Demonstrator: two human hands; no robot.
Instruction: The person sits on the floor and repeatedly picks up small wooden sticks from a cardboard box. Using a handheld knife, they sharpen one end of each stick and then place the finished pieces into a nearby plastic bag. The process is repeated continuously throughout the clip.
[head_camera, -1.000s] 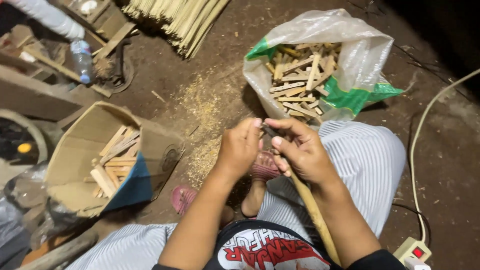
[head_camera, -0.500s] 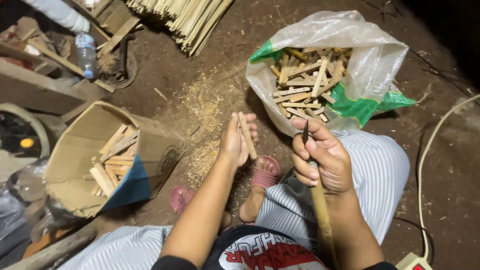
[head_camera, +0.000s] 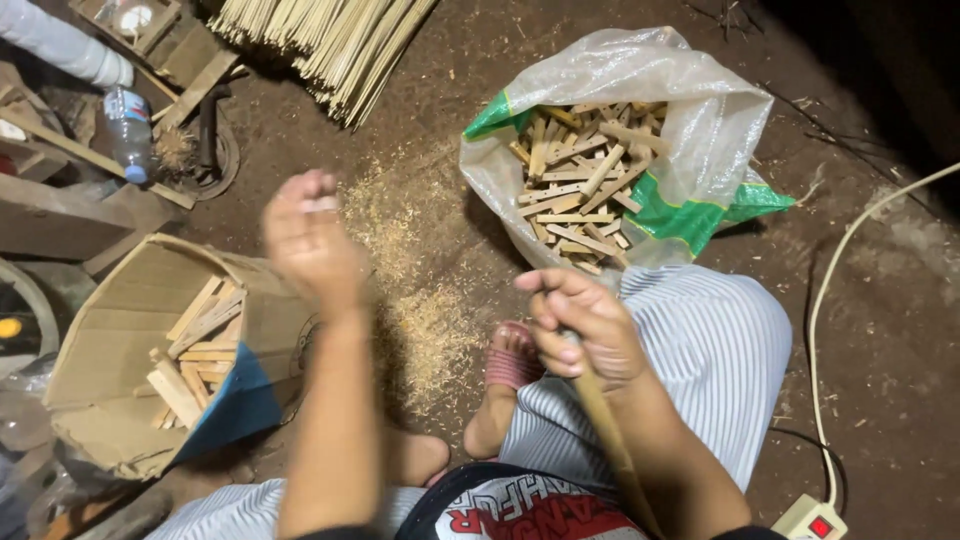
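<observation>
Right hand (head_camera: 578, 330) clenched around long wooden stick handle (head_camera: 610, 440); left hand (head_camera: 308, 238) lifted, open, released — blurred. Brown cardboard box (head_camera: 110, 340) at 9 o'clock partly filled with short split sticks (head_camera: 195, 350); clear plastic bag (head_camera: 640, 110) at 1 o'clock well stocked — much left.

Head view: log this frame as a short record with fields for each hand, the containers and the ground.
Left hand: left hand raised above the cardboard box, blurred; whether it holds anything cannot be told
Right hand: right hand closed around a long wooden handle
Box contents: short wooden pieces
Bag: clear plastic bag open, full of short wooden sticks
Ground: sawdust on dirt floor
Other: bundle of thin sticks at the top; plastic bottle at the left; white cable at the right
</observation>
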